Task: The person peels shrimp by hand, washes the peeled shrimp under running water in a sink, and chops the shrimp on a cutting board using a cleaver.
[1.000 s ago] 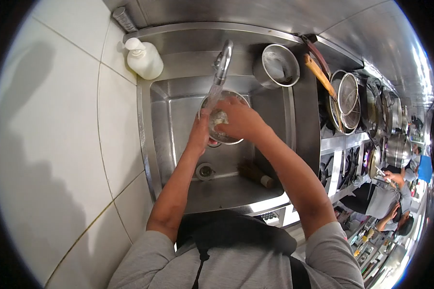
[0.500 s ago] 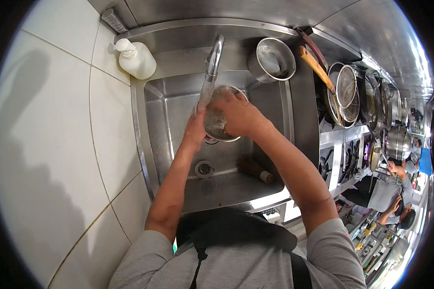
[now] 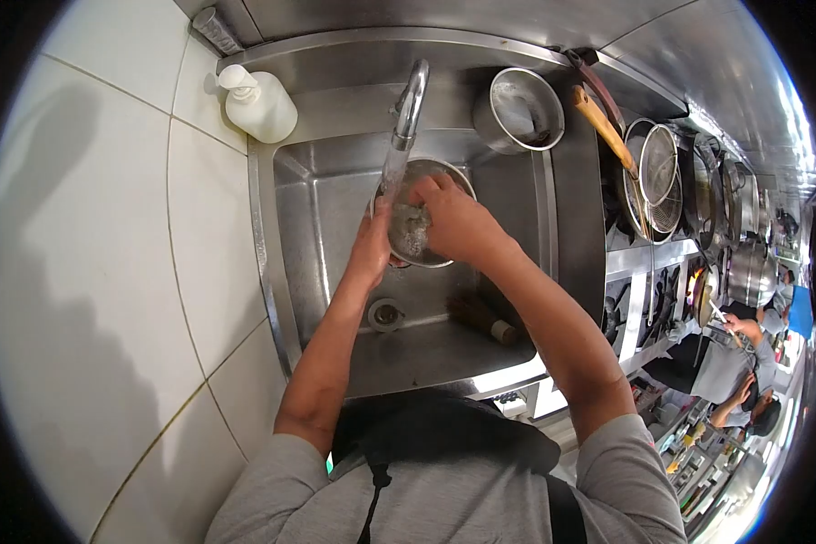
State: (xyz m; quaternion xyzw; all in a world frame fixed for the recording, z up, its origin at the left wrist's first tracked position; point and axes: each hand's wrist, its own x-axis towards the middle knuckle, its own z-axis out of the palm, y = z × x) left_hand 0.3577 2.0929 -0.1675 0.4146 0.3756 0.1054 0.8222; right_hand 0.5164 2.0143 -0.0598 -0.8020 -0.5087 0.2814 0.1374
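The person's left hand clasps the side of one metal bowl, held in the far middle of the sink. The right hand dips into it with bent fingers; whether they pinch anything cannot be told, their tips being hidden. Whether the bowl touches the sink's floor is unclear too.

The bowl should be stiff and hard to break, yet slippery when wet and weightier as water gathers; its rim, with support underneath, looks the surest hold.

On the sink's floor are one drain, left of middle, and one brush at the near right. One faucet arches over the sink's far edge, running into the bowl. On the tabletop behind the sink stand one pump bottle, far left, and one steel pot, far right. Right of the sink lie two strainers; farther right, at least one co-worker stands.
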